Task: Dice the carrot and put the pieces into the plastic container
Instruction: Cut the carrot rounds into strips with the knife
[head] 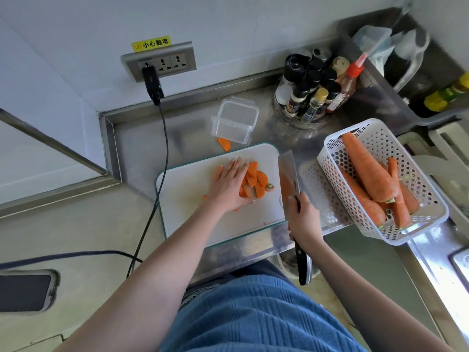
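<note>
Surface: steel counter (pixel 253 247), white cutting board (pixel 193 189) at its near edge.
Right hand (pixel 303 219): fingers wrapped round the cleaver (pixel 289 176), parked aside.
Left hand (pixel 227 185): fingers flat, gathering carrot slices (pixel 255 180), probably for dicing.
Carrot slices: thick orange slabs, undiced.
Plastic container (pixel 234 120): beyond board, empty; 1 stray slice (pixel 224 144) beside it.

Seeing one cutting board (pixel 193 189), one cleaver (pixel 288 174) right of it, one plastic container (pixel 234 120) behind it, one white basket (pixel 380 179) holding roughly five whole carrots (pixel 365 166), one stray carrot slice (pixel 224 144) by the board's far edge.
</note>
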{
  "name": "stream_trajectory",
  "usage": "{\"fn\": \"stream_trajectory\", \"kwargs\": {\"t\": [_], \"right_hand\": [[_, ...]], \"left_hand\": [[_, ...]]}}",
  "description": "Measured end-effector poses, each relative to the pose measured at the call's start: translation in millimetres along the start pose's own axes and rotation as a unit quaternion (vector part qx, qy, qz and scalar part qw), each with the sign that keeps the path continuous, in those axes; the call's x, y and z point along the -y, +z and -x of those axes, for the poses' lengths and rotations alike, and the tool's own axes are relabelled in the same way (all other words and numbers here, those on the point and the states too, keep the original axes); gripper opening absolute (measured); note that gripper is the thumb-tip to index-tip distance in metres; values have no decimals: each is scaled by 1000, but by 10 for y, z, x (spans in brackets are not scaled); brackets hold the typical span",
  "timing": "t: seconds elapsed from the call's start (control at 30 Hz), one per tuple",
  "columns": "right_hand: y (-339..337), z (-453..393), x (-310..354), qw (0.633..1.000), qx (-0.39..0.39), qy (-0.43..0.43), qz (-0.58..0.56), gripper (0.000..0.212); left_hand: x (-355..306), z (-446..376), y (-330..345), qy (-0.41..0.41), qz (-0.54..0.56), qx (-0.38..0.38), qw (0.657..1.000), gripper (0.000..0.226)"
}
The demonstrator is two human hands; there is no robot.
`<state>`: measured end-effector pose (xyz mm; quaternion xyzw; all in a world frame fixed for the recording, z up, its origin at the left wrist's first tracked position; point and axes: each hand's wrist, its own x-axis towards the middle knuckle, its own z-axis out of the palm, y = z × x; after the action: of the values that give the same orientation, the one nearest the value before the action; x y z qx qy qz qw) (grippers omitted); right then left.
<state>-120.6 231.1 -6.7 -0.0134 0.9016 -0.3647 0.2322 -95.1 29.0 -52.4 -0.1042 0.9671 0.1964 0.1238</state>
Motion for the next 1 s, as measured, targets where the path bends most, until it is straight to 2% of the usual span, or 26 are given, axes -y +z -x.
{"fn": "stream_trajectory", "kwargs": {"t": [0.13,0.37,0.53,0.67,0.77,0.83,0.9,1.0], "right_hand": [[-81,-6,-61,1000,-14,-3,13,27],[-190,8,-221,1000,-19,15,10,28],[-192,-30,-236,1000,-12,21,0,29],[-191,-34,-174,1000,8,15,3,27],[-174,-38,-133,1000,24,12,-12,30],[-162,-46,-123,999,30,10,-19,30],[-154,-55,-137,999,33,7,-23,30],[-156,-72,-180,999,29,7,-14,30]], "left_hand": [[-147,-289,-64,35,23,14,999,97],[-167,-383,8,47,70,-47,995,52],[-86,-304,52,65,100,-8,993,71],[-53,-266,-3,59,94,-22,994,58],[-103,-143,27,43,37,-41,998,59],[-117,-13,131,45,-32,-69,996,73],[-125,73,251,71,-106,-98,987,87],[-164,31,377,126,-174,-128,968,90]]}}
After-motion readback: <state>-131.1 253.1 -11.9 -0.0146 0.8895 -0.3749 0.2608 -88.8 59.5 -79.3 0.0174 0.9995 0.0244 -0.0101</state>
